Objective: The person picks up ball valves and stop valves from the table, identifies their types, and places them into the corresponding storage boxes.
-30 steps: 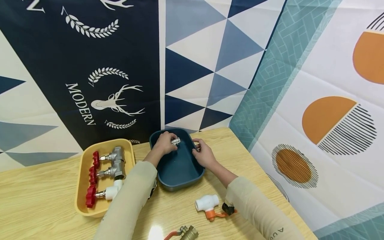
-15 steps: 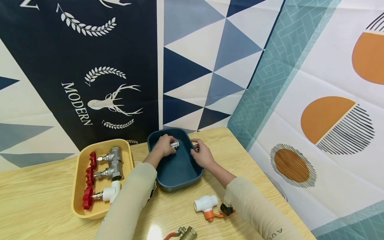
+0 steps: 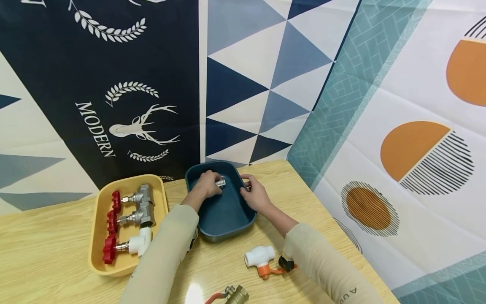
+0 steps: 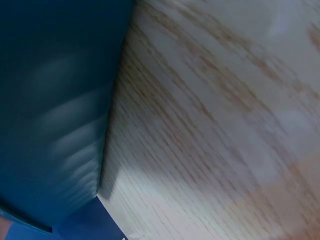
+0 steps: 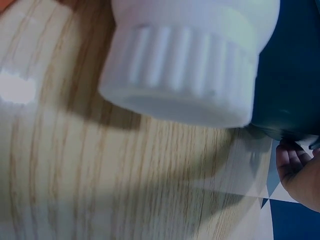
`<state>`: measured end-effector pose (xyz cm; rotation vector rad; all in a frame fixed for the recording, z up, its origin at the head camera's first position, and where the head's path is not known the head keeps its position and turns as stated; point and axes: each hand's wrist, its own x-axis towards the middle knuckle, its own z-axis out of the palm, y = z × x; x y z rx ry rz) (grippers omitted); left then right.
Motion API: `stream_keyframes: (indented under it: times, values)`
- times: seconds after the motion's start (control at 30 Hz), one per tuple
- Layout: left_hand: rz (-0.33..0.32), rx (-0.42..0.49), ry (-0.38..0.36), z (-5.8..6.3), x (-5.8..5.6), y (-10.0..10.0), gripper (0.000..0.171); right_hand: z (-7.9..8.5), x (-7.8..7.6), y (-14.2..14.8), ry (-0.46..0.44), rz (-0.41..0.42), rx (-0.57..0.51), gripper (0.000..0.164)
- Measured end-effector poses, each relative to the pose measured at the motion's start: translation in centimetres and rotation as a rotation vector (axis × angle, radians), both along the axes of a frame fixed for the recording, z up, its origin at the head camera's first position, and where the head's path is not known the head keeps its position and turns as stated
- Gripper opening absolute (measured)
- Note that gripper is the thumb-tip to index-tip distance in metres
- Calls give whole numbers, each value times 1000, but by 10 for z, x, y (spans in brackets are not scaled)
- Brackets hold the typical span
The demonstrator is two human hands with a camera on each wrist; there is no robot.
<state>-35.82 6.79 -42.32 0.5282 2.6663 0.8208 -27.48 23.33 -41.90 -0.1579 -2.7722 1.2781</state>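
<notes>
My left hand (image 3: 207, 185) reaches into the dark blue bin (image 3: 227, 217) and grips a small silver metal fitting (image 3: 220, 183) near its back end. Most of that fitting is hidden by the fingers. On the right, my right hand (image 3: 256, 195) holds the bin's rim, thumb inside and fingers outside. The right wrist view shows this hand (image 5: 304, 175) at the bin's wall, far behind a white plastic ball valve (image 5: 180, 70). In the left wrist view the bin's outer wall (image 4: 60, 90) fills the left side.
A yellow tray (image 3: 98, 257) at left holds several red-handled valves (image 3: 142, 213). In front of the bin lie the white ball valve (image 3: 259, 256) with an orange handle and a brass valve (image 3: 237, 295) with a red lever. Patterned wall coverings (image 3: 243, 84) stand close behind the table.
The head view has shifted slightly. Both hands keep nearly the same pose, the left on the metal fitting inside the bin and the right on the bin's rim.
</notes>
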Motion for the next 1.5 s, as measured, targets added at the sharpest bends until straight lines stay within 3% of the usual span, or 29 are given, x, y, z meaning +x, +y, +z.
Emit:
stream_keyframes:
  times: [0.47, 0.67, 1.13, 1.5]
  values:
    - [1, -51, -5, 3, 6, -4, 45, -1, 5, -5, -5, -2, -23, 40]
    - [19, -25, -22, 5, 9, -8, 45, -2, 6, -8, -6, 6, -29, 40]
    - [2, 77, 6, 39, 17, -12, 45, 6, -1, -6, -12, 25, -25, 41]
    - [-45, 204, 31, 60, 40, -16, 43, 2, -2, 4, -31, 27, 7, 42]
